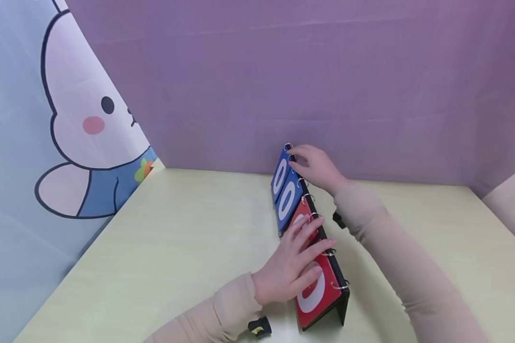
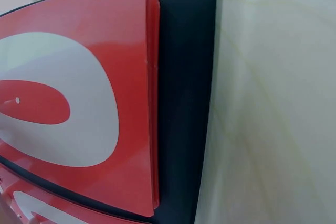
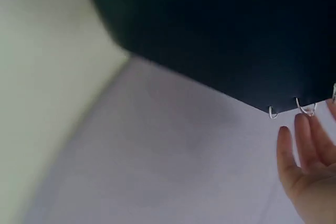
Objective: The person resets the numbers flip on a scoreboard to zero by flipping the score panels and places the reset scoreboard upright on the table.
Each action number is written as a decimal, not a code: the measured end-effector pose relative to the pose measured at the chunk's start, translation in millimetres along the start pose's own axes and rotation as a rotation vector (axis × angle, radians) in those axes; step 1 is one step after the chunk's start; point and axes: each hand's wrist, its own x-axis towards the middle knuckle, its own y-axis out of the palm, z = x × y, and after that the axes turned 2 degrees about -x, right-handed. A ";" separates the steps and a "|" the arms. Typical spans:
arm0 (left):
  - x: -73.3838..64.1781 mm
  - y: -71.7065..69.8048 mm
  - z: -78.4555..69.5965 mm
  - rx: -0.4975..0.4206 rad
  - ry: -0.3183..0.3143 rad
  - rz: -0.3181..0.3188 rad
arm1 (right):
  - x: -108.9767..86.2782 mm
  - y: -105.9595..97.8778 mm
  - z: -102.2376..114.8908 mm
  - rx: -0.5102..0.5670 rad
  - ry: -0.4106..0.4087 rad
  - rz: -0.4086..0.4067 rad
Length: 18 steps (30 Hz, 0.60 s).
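A black tent-shaped flip scoreboard (image 1: pixel 342 305) stands on the table, its top edge running away from me. It carries two blue cards (image 1: pixel 286 202) at the far end and two red cards (image 1: pixel 313 302) at the near end. White zeros show on the cards. My left hand (image 1: pixel 285 269) lies spread over the red cards, fingertips at the ringed top edge, partly covering their zeros. At the far end, my right hand (image 1: pixel 319 166) has its fingers and thumb at the top edge by the blue cards. In the right wrist view its fingertips sit beside the metal rings (image 3: pixel 304 107).
The pale table (image 1: pixel 189 238) stretches out on both sides of the scoreboard. A purple cloth wall (image 1: pixel 326 71) rises close behind its far end. To the left hangs a light-blue cloth (image 1: pixel 13 143) printed with a cartoon animal. Black wrist straps (image 1: pixel 259 327) show below the sleeves.
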 end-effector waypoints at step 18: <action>3.2 -1.1 -1.8 0.039 -0.004 0.002 | -91.8 10.6 -31.2 0.497 0.188 0.206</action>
